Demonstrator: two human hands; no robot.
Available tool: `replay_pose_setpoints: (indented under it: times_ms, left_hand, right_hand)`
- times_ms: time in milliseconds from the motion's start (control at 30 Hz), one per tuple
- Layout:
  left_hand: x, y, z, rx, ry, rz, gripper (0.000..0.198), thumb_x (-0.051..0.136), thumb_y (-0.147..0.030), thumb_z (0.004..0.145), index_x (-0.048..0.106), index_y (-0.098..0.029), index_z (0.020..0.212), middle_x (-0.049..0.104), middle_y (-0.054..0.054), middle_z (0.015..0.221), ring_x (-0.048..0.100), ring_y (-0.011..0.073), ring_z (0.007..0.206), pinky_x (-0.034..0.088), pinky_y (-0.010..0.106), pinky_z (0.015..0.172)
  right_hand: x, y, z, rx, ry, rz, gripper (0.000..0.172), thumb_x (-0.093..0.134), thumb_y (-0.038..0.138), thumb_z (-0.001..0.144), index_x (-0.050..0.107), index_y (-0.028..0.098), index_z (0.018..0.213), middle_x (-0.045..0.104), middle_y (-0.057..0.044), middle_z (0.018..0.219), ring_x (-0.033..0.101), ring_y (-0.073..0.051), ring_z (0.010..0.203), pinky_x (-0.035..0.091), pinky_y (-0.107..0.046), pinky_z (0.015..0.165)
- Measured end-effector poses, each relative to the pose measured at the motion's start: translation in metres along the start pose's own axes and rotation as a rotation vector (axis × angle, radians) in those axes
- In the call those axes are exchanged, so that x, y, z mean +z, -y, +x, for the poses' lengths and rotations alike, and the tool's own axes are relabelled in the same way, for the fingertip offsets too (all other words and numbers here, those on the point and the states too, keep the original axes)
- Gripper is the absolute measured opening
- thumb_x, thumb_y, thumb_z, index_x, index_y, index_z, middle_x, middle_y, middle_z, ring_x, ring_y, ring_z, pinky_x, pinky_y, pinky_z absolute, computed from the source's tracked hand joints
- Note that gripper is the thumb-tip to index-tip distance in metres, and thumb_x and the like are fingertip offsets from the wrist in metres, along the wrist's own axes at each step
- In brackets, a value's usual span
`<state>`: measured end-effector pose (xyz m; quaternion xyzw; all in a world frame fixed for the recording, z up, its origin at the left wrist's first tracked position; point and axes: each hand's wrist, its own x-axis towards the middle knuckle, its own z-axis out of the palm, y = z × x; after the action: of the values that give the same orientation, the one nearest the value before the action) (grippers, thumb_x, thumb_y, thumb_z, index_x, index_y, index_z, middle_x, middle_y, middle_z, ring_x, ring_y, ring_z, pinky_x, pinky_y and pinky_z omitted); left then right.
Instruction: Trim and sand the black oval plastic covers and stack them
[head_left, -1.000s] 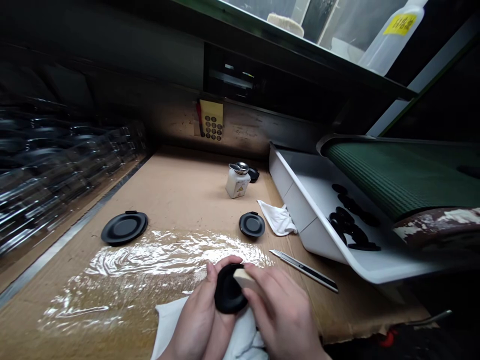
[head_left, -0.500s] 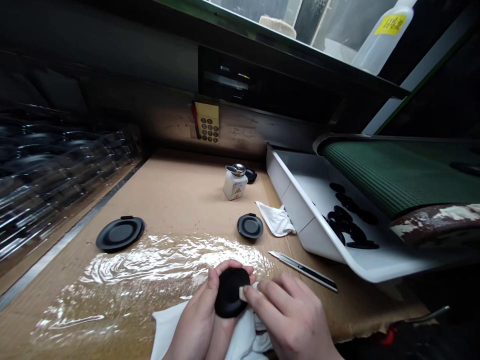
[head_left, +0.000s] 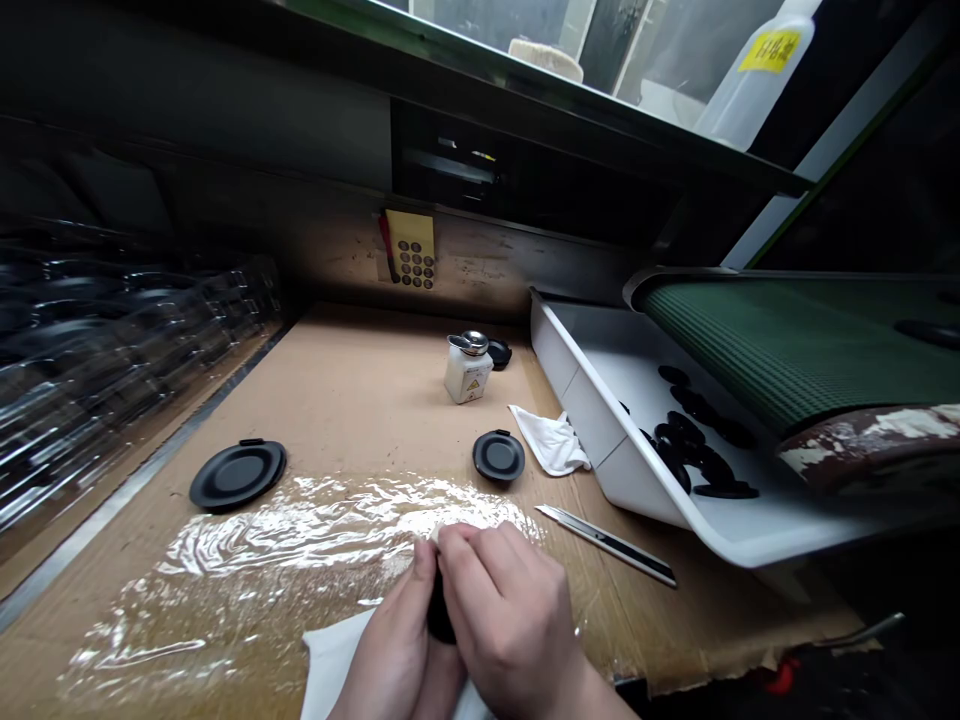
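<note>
A round black plastic disc (head_left: 441, 612) lies in my left hand (head_left: 397, 640), whose fingers wrap its edge; most of the disc is hidden. Over its face, my right hand (head_left: 510, 610) pinches a small pale piece (head_left: 435, 535) against the far rim. I cannot make out what that piece is. Below both hands spreads a white cloth (head_left: 334, 650). To the right lies a utility knife (head_left: 607, 545), blade pointing away to the left. Beyond my hands sit a small black lid-like disc (head_left: 499, 456) and, at the left, a larger one (head_left: 238, 474).
A white pump bottle (head_left: 468, 375) stands at the back, before another black disc (head_left: 499, 353). A white rag (head_left: 551, 440) touches the white bin (head_left: 622, 460), which holds several black parts. Above the bin runs a green conveyor belt (head_left: 795, 340). Clear plastic trays (head_left: 112, 340) are stacked left.
My right hand has moved left and slightly up across the black disc, carrying the pale piece from its right side to its far rim. My left hand keeps its hold.
</note>
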<state>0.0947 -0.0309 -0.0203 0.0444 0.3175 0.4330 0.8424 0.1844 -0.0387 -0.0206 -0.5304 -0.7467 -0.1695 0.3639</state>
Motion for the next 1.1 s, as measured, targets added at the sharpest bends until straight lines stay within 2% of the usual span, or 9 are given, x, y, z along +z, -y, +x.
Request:
replay_pose_setpoints:
  times_ms: [100,267,433,533,667,800,900,1000,1100]
  left_hand:
    - [0.001,0.000,0.000,0.014,0.020,-0.039,0.024,0.051,-0.033,0.082,0.068,-0.016,0.086,0.071,0.006,0.091,0.058,0.0217,0.098,0.038,0.036,0.095]
    - [0.001,-0.007,-0.004,-0.033,0.061,0.050,0.035,0.046,-0.037,0.084,0.061,-0.013,0.106,0.071,0.011,0.094,0.062,0.0242,0.095,0.040,0.039,0.093]
    - [0.001,-0.008,-0.005,-0.058,0.076,0.088,0.036,0.044,-0.035,0.085,0.062,-0.011,0.104,0.071,0.013,0.094,0.063,0.0243,0.094,0.038,0.040,0.095]
    - [0.001,-0.006,-0.003,-0.082,0.151,0.056,0.042,0.039,-0.042,0.085,0.064,-0.012,0.100,0.071,0.012,0.096,0.060,0.0239,0.098,0.037,0.039,0.095]
    - [0.001,-0.005,-0.003,-0.037,0.145,0.101,0.040,0.042,-0.041,0.084,0.067,-0.012,0.092,0.071,0.011,0.095,0.059,0.0224,0.098,0.037,0.035,0.094]
    - [0.002,-0.005,-0.005,-0.047,0.104,0.129,0.037,0.047,-0.041,0.082,0.066,-0.012,0.094,0.072,0.012,0.088,0.062,0.0238,0.092,0.040,0.037,0.090]
    - [0.001,-0.006,-0.006,-0.042,0.069,0.118,0.040,0.046,-0.043,0.082,0.064,-0.012,0.101,0.072,0.012,0.088,0.063,0.0237,0.090,0.038,0.038,0.093]
    - [0.001,-0.007,-0.006,-0.050,0.093,0.063,0.042,0.043,-0.047,0.082,0.062,-0.016,0.103,0.070,0.010,0.094,0.061,0.0240,0.095,0.034,0.040,0.096]
    - [0.001,-0.007,-0.005,-0.070,0.117,0.032,0.045,0.039,-0.053,0.081,0.063,-0.020,0.099,0.069,0.009,0.097,0.059,0.0245,0.098,0.034,0.044,0.096]
  right_hand:
    - [-0.001,-0.004,0.014,0.115,-0.024,0.153,0.019,0.047,0.016,0.084,0.061,0.014,0.098,0.058,-0.004,0.068,0.054,-0.015,0.063,0.044,-0.026,0.056]
    - [-0.035,-0.041,0.013,0.329,-0.062,0.304,0.020,0.056,0.021,0.082,0.057,0.021,0.102,0.064,-0.003,0.090,0.059,-0.015,0.082,0.049,-0.027,0.071]
    - [-0.058,-0.055,0.003,0.036,0.163,0.240,0.017,0.048,0.016,0.086,0.062,0.021,0.094,0.065,-0.002,0.081,0.054,-0.015,0.076,0.044,-0.030,0.067]
    - [-0.053,-0.043,0.005,-0.123,0.238,0.173,0.020,0.043,0.017,0.088,0.063,0.020,0.092,0.065,-0.002,0.079,0.051,-0.016,0.075,0.040,-0.033,0.067]
    - [-0.043,-0.040,0.010,-0.208,0.291,0.131,0.020,0.042,0.017,0.089,0.062,0.019,0.088,0.063,-0.002,0.077,0.050,-0.015,0.074,0.038,-0.031,0.065]
    - [-0.049,-0.060,0.011,-0.214,0.279,0.050,0.018,0.044,0.018,0.088,0.063,0.018,0.089,0.063,-0.003,0.077,0.048,-0.015,0.072,0.038,-0.031,0.064]
    - [-0.058,-0.070,0.006,-0.120,0.209,0.008,0.021,0.043,0.013,0.087,0.062,0.017,0.093,0.063,-0.004,0.078,0.049,-0.015,0.073,0.040,-0.030,0.065]
    - [-0.056,-0.057,-0.005,-0.016,0.171,0.116,0.022,0.047,0.013,0.085,0.059,0.016,0.103,0.062,-0.006,0.080,0.053,-0.014,0.072,0.044,-0.027,0.063]
    - [-0.038,-0.028,-0.018,0.045,0.116,0.221,0.022,0.048,0.018,0.085,0.059,0.016,0.104,0.061,-0.006,0.078,0.056,-0.014,0.069,0.047,-0.025,0.061]
